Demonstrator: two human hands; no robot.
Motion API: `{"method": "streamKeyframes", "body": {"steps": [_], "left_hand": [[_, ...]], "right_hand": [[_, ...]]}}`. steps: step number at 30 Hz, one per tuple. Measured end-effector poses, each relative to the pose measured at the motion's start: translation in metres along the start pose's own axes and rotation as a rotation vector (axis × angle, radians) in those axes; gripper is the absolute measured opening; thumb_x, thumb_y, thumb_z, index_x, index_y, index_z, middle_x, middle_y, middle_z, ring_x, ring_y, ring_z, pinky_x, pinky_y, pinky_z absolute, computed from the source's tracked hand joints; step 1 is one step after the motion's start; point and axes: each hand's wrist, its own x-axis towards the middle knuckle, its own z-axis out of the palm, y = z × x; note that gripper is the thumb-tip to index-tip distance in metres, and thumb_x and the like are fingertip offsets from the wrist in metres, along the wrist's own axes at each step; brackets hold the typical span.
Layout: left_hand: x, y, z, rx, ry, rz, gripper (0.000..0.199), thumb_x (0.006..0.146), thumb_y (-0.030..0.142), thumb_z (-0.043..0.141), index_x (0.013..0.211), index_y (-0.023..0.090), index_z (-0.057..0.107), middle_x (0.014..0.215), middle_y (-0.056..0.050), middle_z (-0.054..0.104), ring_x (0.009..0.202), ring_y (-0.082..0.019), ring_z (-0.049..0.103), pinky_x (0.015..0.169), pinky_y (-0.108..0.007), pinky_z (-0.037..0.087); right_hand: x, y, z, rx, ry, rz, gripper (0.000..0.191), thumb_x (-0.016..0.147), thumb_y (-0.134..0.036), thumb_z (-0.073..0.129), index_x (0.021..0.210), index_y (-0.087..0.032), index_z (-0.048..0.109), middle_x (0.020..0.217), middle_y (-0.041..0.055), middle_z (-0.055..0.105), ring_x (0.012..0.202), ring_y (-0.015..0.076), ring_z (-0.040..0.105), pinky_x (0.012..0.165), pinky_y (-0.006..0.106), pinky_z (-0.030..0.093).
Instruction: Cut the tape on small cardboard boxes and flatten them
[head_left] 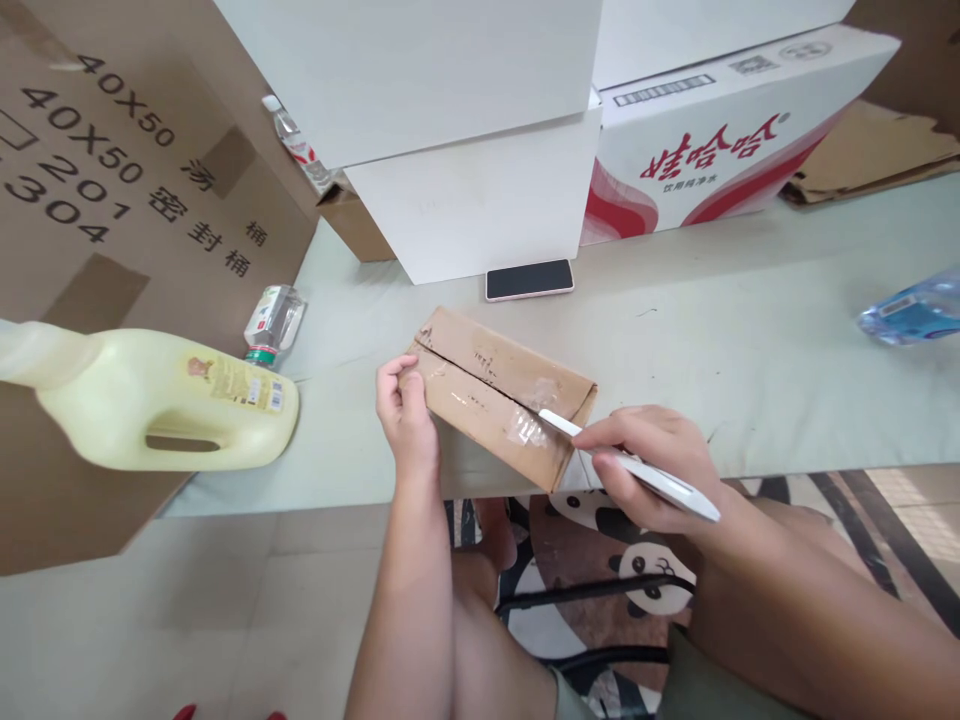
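A small brown cardboard box [495,385] lies tilted at the front edge of the table, with a dark seam along its top and clear tape near its right end. My left hand [406,405] grips the box's left end, thumb on top and fingers curled round the side. In my right hand [652,465] is a slim white utility knife [667,488]. Its tip meets the seam beside the wrinkled tape. Whether the blade has gone into the gap cannot be made out.
Behind the box lies a phone [529,280] before stacked white cartons [480,200]. To the left are a pale yellow jug [247,435], a clear bottle [274,322] and a large carton [97,270]. A blue-labelled bottle [911,310] lies far right.
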Motion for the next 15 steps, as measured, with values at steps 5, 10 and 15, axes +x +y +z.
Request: {"method": "streamKeyframes", "body": {"steps": [5, 10, 15], "left_hand": [[-0.001, 0.003, -0.001, 0.041, -0.005, -0.007, 0.016, 0.084, 0.033, 0.057, 0.094, 0.021, 0.063, 0.092, -0.002, 0.061, 0.082, -0.016, 0.054, 0.073, -0.027, 0.042], [-0.002, 0.004, -0.001, 0.040, -0.011, -0.025, 0.019, 0.083, 0.035, 0.057, 0.095, 0.021, 0.062, 0.094, -0.003, 0.062, 0.083, -0.016, 0.055, 0.074, -0.027, 0.043], [0.002, 0.005, -0.002, 0.015, 0.021, -0.046, 0.019, 0.082, 0.036, 0.058, 0.092, 0.021, 0.061, 0.092, -0.003, 0.060, 0.082, -0.016, 0.054, 0.073, -0.028, 0.042]], "right_hand": [[0.000, 0.000, -0.001, 0.044, 0.075, 0.028, 0.016, 0.088, -0.016, 0.049, 0.083, -0.026, 0.060, 0.050, -0.0050, 0.055, 0.039, 0.0106, 0.048, 0.041, 0.024, 0.038], [-0.006, -0.005, -0.007, 0.146, 0.149, 0.051, 0.017, 0.090, -0.017, 0.049, 0.081, -0.025, 0.062, 0.050, -0.0033, 0.051, 0.038, 0.0117, 0.043, 0.039, 0.027, 0.031], [-0.012, -0.004, -0.019, 0.339, 0.507, 0.251, 0.019, 0.096, -0.029, 0.052, 0.082, -0.027, 0.065, 0.047, -0.0046, 0.042, 0.036, 0.0131, 0.034, 0.039, 0.030, 0.025]]}}
